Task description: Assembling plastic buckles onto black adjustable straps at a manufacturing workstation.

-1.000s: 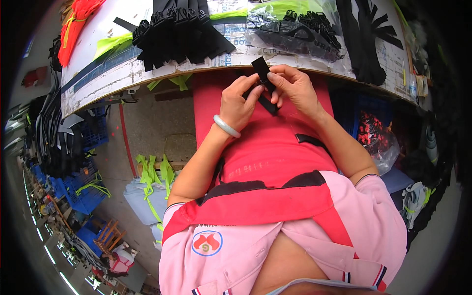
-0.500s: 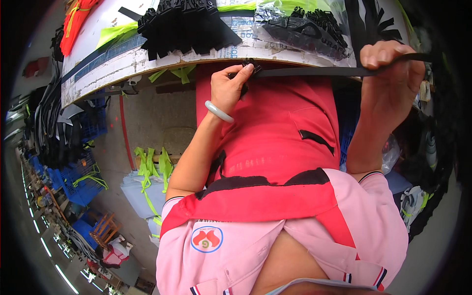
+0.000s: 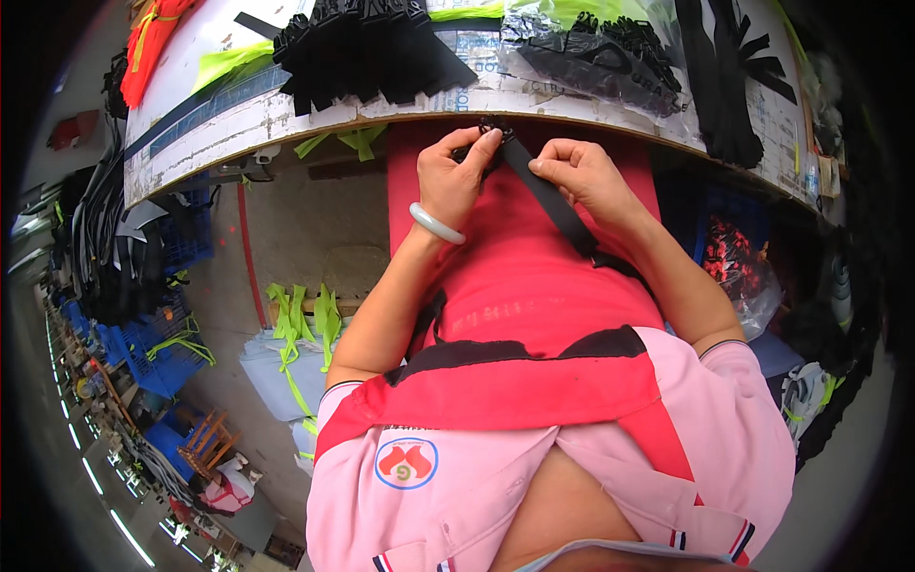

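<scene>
Left hand [image 3: 456, 176] pinches small black plastic buckle [image 3: 489, 127], right hand [image 3: 581, 174] pinches flat black webbing strap [image 3: 548, 195]; best keep strap flat, untwisted while feeding.

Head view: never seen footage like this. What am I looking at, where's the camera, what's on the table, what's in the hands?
No machine here: a person works with bare hands. The one picture comes from a fisheye camera worn on the head, looking down, so the pink shirt and red apron fill the bottom and straight edges bend.

The left hand, with a pale bangle on its wrist, and the right hand both pinch a black strap just below the table edge; a small black fitting seems to sit at its top end.

On the table lie a pile of black straps, a clear bag of black parts and more black strips.
</scene>
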Demonstrator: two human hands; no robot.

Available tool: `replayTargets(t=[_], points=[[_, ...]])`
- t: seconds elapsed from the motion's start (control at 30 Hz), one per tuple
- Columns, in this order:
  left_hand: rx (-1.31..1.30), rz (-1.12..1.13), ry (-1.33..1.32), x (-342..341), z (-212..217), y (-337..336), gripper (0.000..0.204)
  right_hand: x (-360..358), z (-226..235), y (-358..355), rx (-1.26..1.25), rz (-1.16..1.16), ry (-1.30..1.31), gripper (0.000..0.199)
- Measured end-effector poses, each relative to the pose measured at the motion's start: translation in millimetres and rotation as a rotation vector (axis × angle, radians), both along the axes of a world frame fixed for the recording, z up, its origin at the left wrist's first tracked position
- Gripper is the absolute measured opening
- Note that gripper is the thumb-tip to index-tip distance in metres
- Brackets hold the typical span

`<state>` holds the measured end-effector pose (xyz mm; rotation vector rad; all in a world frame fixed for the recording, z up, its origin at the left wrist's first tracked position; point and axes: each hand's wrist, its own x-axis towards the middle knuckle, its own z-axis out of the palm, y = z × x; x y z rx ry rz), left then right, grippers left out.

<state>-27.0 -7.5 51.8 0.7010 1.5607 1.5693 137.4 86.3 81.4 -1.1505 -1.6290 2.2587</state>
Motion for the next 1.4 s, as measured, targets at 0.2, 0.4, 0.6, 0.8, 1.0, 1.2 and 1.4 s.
replayTargets(t=[0.2,0.4,0.6,0.8,1.0,1.2,1.4], points=[[0.082,0.005,-0.040,10,-4,-3,0.016,-19,-5,-4,0.066,-0.100,0.184,0.018],[0.089,-0.094,-0.023,-7,11,-14,0.020,-31,-8,30,-0.280,0.200,0.159,0.020],[0.022,-0.168,-0.139,-40,38,-41,0.018,-72,18,45,-0.217,0.421,0.109,0.020],[0.111,-0.480,-0.319,-100,87,-75,0.014,-137,118,198,1.551,-0.159,0.219,0.024],[0.207,-0.135,-0.098,-168,126,-8,0.023,-168,189,168,1.161,-0.365,0.529,0.019],[0.051,0.136,0.228,-180,73,32,0.028,-153,61,118,0.983,0.020,0.372,0.020],[0.134,0.049,-0.110,-126,55,-6,0.025,-103,5,56,0.335,0.301,0.169,0.022]])
